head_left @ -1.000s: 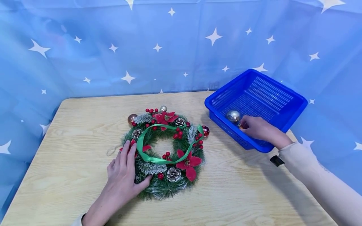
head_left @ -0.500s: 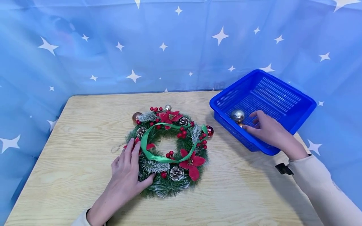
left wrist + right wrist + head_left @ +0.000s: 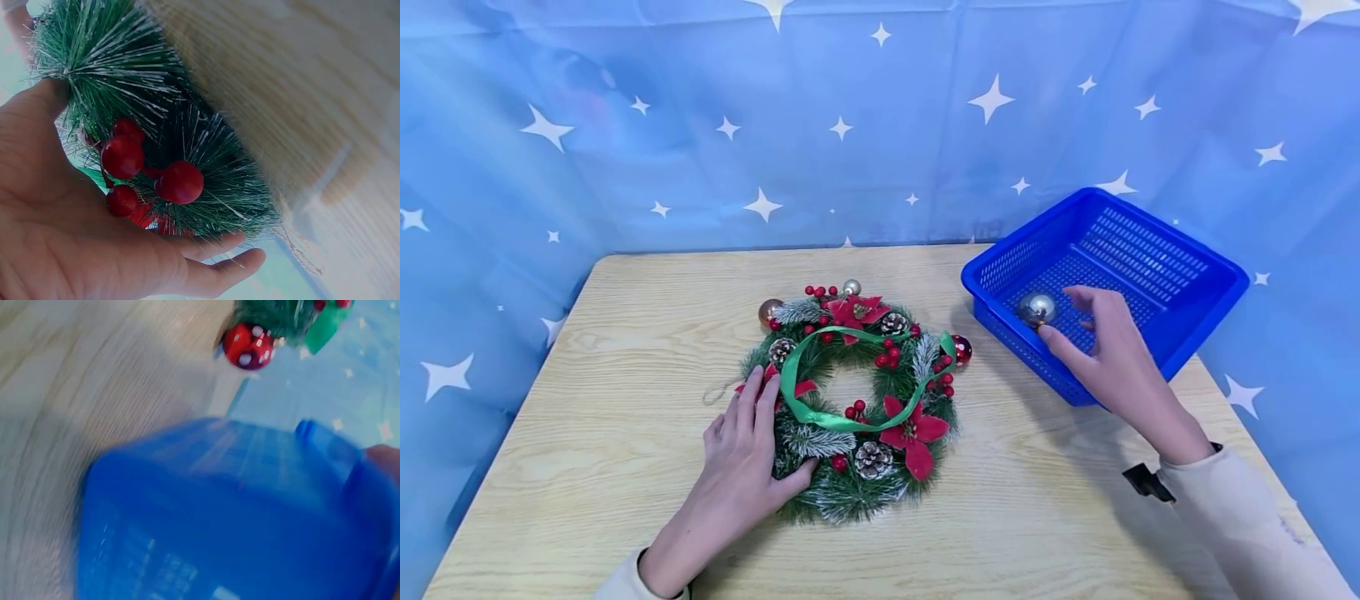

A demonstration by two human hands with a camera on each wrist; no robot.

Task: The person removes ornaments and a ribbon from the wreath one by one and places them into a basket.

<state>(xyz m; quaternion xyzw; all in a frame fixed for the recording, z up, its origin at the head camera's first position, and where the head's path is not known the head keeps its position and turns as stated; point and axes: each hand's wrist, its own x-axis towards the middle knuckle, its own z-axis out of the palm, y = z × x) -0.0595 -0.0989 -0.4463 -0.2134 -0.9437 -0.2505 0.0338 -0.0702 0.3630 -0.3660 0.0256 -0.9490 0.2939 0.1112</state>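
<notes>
A green wreath (image 3: pixel 868 492) with red flowers, pinecones, berries and a green ribbon (image 3: pixel 790 379) lies flat on the table. My left hand (image 3: pixel 741 454) rests on its left side, fingers straight on a red flower and thumb on the needles. In the left wrist view, that hand (image 3: pixel 69 231) spreads along the wreath's outer edge (image 3: pixel 125 56) beside red berries (image 3: pixel 122 156). Over the near side of the blue basket (image 3: pixel 1210 258) hovers my right hand (image 3: pixel 1112 350), thumb and fingers apart. A shiny silver ball (image 3: pixel 1036 308) sits in the basket by the thumb tip, seemingly apart from the hand.
Ball ornaments edge the wreath: a brown one (image 3: pixel 769 312), a small silver one (image 3: pixel 852 287) and a red one with white spots (image 3: pixel 248 345). A string loop (image 3: pixel 718 390) lies left of it. A blue star-patterned curtain (image 3: pixel 820 67) hangs behind the wooden table (image 3: pixel 647 333).
My right hand has lifted back from the ball in the basket and its thumb and fingers have spread. The left hand stays on the wreath. The head view has shifted slightly.
</notes>
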